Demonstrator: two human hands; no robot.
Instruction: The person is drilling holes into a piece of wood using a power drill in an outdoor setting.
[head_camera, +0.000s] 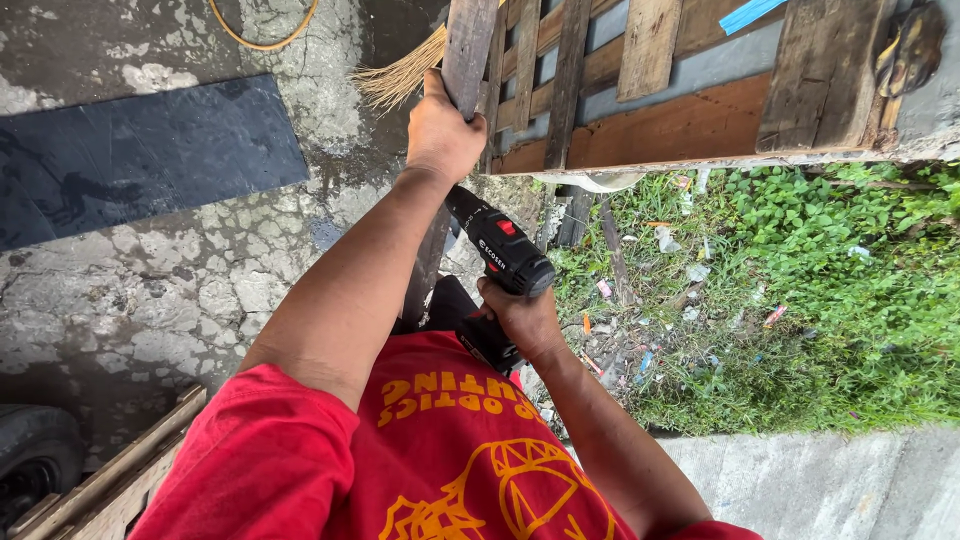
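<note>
Black cordless drill (503, 252) in right hand (522, 318); left hand (441, 132) grips grey plank (466, 50).

cracked concrete ground (180, 290), dark slab (140, 160), broom (400, 75)

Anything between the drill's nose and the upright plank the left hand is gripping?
Nothing visible. The black cordless drill in the right hand points at the weathered grey wooden plank held by the left hand, whose forearm hides the tip.
</note>
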